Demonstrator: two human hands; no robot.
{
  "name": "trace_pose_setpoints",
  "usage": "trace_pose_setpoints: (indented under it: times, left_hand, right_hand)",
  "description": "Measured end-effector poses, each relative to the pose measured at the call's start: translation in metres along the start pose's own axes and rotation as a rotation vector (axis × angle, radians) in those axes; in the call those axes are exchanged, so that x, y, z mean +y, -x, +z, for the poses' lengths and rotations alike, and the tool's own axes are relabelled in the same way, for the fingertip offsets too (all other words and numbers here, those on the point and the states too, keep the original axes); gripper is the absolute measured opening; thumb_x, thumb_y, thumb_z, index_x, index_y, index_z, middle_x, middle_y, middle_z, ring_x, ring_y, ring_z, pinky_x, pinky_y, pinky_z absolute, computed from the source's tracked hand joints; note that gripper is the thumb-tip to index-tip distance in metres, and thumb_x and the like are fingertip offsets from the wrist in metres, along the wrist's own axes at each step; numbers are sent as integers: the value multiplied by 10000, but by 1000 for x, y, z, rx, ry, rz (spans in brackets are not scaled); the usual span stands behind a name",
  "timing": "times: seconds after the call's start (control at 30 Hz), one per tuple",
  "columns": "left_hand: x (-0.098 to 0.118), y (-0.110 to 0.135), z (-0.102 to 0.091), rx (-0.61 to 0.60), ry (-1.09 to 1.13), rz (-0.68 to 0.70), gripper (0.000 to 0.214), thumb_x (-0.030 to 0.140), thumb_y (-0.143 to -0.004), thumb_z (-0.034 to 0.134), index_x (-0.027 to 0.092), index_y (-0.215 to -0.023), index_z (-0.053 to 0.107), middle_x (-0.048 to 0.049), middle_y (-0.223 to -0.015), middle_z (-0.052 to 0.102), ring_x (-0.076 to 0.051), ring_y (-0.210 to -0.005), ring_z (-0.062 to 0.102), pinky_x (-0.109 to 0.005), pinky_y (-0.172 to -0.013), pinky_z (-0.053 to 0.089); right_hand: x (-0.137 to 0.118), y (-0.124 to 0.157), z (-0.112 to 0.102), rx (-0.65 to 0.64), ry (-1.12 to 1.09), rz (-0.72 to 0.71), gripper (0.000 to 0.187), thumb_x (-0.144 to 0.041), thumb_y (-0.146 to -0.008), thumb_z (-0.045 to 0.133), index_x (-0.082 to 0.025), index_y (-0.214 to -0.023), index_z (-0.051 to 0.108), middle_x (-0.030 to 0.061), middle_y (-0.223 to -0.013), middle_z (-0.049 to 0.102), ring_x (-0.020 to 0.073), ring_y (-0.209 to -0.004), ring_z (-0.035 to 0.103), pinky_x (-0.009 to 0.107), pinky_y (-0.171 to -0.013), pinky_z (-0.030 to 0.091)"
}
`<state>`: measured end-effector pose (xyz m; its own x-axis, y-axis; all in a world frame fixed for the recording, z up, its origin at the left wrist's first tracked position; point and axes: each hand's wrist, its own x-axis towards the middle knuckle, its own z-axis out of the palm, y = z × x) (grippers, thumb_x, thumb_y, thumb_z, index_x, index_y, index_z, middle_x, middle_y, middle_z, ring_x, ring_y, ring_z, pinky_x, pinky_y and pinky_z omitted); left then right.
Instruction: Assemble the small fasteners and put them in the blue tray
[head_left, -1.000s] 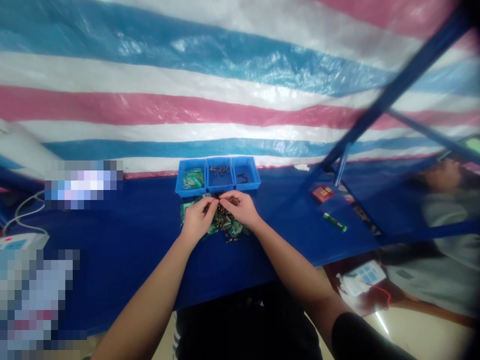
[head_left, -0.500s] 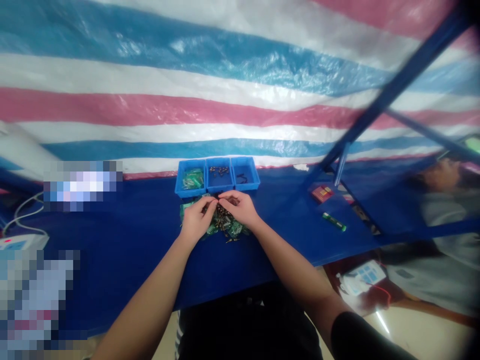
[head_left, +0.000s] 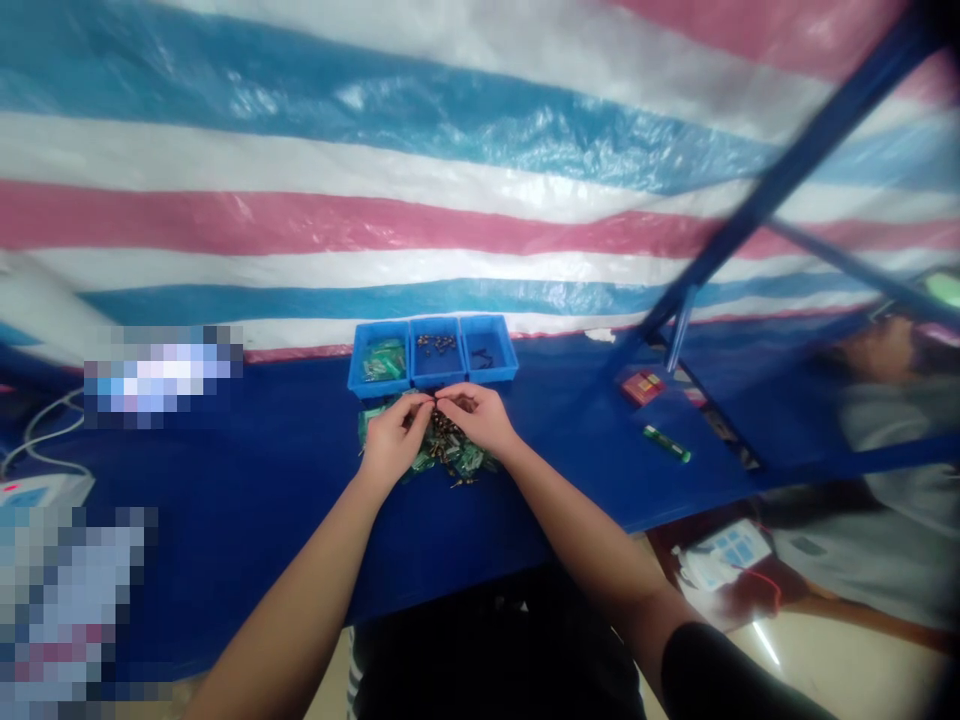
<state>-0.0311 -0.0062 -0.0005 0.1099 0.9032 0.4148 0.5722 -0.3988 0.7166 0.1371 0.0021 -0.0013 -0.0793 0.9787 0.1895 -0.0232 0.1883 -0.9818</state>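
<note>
My left hand (head_left: pixel 391 438) and my right hand (head_left: pixel 481 417) meet fingertip to fingertip over a heap of small green and dark parts (head_left: pixel 450 455) on the blue table (head_left: pixel 247 480). Both hands are pinched shut on a tiny piece between them, too small to name. Just behind the heap stand three blue bins side by side: the left bin (head_left: pixel 379 360) holds green parts, the middle bin (head_left: pixel 436 352) small dark parts, the right bin (head_left: pixel 489 354) a few dark bits.
A red box (head_left: pixel 643 386) and a green stick-like object (head_left: pixel 667 444) lie to the right. A blue frame post (head_left: pixel 757 200) slants up at right, with another person (head_left: pixel 892 420) beyond it. A white device with cable (head_left: pixel 41 488) sits far left. Striped tarpaulin hangs behind.
Both hands stay pinched together over the heap; only the camera view has shifted slightly.
</note>
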Motion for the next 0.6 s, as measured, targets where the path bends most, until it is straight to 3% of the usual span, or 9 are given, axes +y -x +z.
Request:
trace_pose_setpoints:
  times: [0.2, 0.43, 0.6]
  left_hand:
    - [3, 1, -1, -16, 4, -15, 258, 385, -908, 557, 200, -1008, 707, 4, -759, 722, -124, -637, 648, -211, -647, 488]
    - [0, 1, 0, 2, 36, -49, 256, 372, -910, 544, 199, -1009, 705, 2, -716, 709, -123, -600, 646, -216, -636, 501]
    - [-1, 2, 0, -15, 23, -46, 249, 366, -904, 548, 208, -1007, 710, 1, -744, 717, -119, -599, 645, -216, -633, 498]
  right_hand:
    - [0, -2, -4, 18, 10, -28, 236, -370, -785, 693, -200, -943, 736, 48, -907, 748, 173, -810, 697, 296, -772, 562]
    - [2, -18, -39, 400, 186, -7, 313, -421, -782, 681, -174, -965, 740, 67, -879, 750, 187, -765, 696, 314, -751, 570]
    - [5, -25, -60, 487, 250, 44, 371, -466, -791, 653, -157, -975, 745, 73, -839, 745, 184, -695, 679, 310, -702, 557]
